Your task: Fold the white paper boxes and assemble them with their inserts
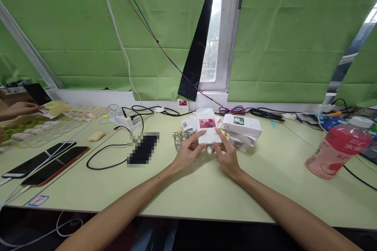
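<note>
Between my two hands is a small white carton (207,124) with a pink flower picture, its top flap raised. My left hand (191,150) grips the carton's lower left side, fingers closed on it. At the lower right side my right hand (227,154) pinches the same carton between thumb and fingers. Small glass bottles with gold-coloured tops (178,139) stand just behind my left hand, partly hidden by it. To the right of the carton lies a pile of white boxes (242,124), the top one bearing a green-and-white picture.
A pink-labelled drink bottle (335,151) stands at the right. Phones (55,166) with charging cables lie at the left, near a power strip (126,122). Another person's hand (25,108) is over plastic trays (44,131). Cables (232,110) run along the wall.
</note>
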Motion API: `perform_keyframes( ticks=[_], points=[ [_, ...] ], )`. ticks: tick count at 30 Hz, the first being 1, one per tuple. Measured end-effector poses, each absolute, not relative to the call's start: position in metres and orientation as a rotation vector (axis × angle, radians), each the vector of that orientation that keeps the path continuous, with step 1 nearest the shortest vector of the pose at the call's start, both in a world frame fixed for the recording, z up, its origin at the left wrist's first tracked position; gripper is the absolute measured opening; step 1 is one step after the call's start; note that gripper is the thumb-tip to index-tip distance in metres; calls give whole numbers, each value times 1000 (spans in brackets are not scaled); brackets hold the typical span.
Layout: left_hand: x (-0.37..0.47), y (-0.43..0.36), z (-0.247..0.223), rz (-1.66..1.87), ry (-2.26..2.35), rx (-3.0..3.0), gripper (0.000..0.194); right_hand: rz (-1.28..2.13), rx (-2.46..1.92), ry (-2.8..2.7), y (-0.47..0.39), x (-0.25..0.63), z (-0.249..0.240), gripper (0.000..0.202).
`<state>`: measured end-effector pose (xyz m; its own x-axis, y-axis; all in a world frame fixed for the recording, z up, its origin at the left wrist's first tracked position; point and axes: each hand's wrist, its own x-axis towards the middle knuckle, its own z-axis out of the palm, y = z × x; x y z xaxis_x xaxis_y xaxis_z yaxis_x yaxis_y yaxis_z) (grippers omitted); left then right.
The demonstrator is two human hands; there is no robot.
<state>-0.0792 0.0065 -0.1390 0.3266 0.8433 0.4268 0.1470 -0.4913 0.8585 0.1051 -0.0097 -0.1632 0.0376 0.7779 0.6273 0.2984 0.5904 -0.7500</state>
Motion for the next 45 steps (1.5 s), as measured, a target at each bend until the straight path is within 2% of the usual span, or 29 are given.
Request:
perform_keyframes(
  ticks=[29, 39, 45],
  points=[
    [-81, 11, -144, 1218, 900, 1847, 56, 383, -908, -1549, -7, 106, -166, 49],
    [-81, 9, -141, 1245, 879, 1805, 62, 349, -922, -1569, -8, 107, -168, 49],
    [-80, 7, -138, 1261, 875, 1844, 57, 337, -918, -1566, -7, 106, -168, 50]
  ],
)
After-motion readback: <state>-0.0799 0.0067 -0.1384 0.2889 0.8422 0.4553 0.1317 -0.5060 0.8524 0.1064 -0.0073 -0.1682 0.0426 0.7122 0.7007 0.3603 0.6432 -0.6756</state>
